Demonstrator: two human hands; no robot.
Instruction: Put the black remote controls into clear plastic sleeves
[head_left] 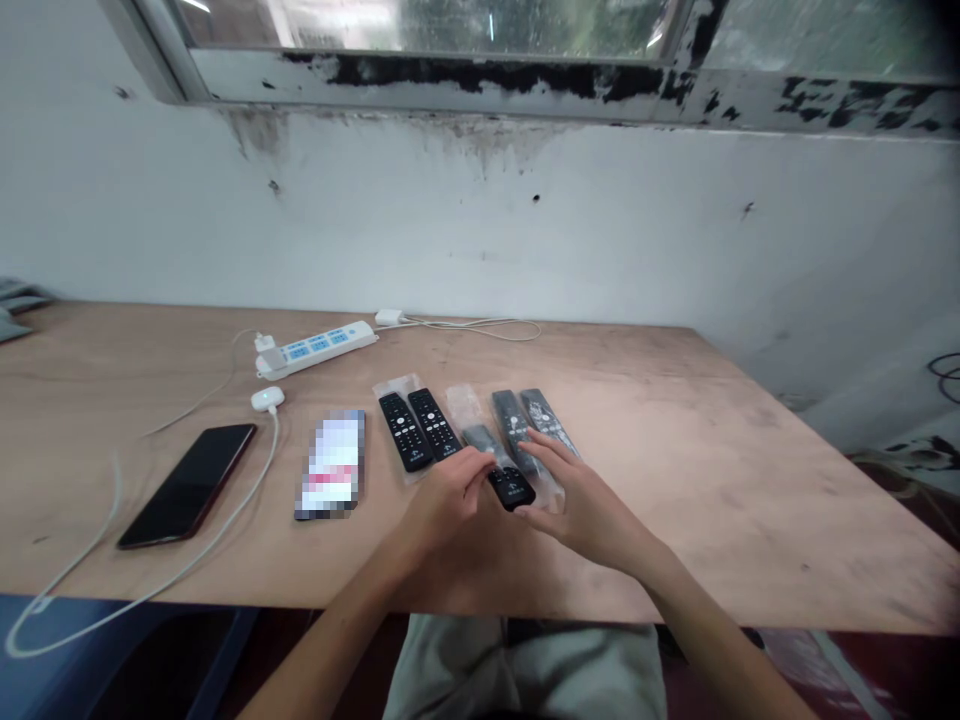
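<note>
A black remote control point(513, 487) lies in front of me, its near end bare and its far part inside a clear plastic sleeve point(465, 402). My left hand point(456, 488) is at its left side, fingers pinched together on the sleeve's edge. With thumb and fingers apart, my right hand point(581, 500) rests at the right; its thumb tip is by the remote's near end. Its fingertips reach over two wrapped remotes point(510, 415). Left of my hands, two black remotes point(403, 432) lie side by side on clear plastic.
Further left are a phone with a lit screen point(331, 465) and a dark phone point(187, 487). A white cable point(251, 495) loops past the table's front edge. Behind them sits a power strip point(319, 348) with a plugged-in charger. The wall and window close off the back.
</note>
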